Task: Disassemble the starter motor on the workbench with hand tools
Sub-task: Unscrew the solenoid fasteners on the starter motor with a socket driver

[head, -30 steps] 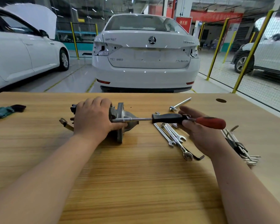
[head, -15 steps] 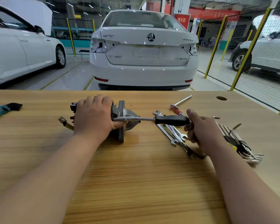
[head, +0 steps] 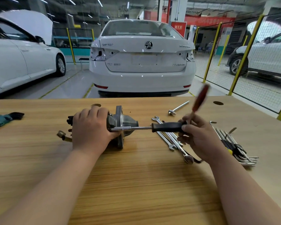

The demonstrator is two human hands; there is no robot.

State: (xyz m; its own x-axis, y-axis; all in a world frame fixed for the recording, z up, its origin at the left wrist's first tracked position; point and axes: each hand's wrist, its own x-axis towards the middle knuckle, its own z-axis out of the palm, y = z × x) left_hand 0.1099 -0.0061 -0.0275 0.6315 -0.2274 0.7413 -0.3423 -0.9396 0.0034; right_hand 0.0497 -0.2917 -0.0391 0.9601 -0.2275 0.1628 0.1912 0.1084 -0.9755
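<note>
The starter motor [head: 125, 123] lies on its side on the workbench [head: 136, 184], toward the far edge and a little left of centre, with its round flange standing on edge. The left hand [head: 91, 129] grips the motor's body from above, fingers curled over its far side. A nut driver [head: 167, 127] runs level from the flange rightward to the right hand [head: 201, 137], whose fingers wrap its black handle. The same hand also holds a red-handled screwdriver [head: 200, 98], tilted up and away (it is blurred). Spanners [head: 170, 142] lie on the bench beneath the driver. The white car [head: 141, 70] beyond the far edge carries a round emblem and boot lettering too blurred to read. The white characters on a red sign [head: 178, 27] are also illegible.
</note>
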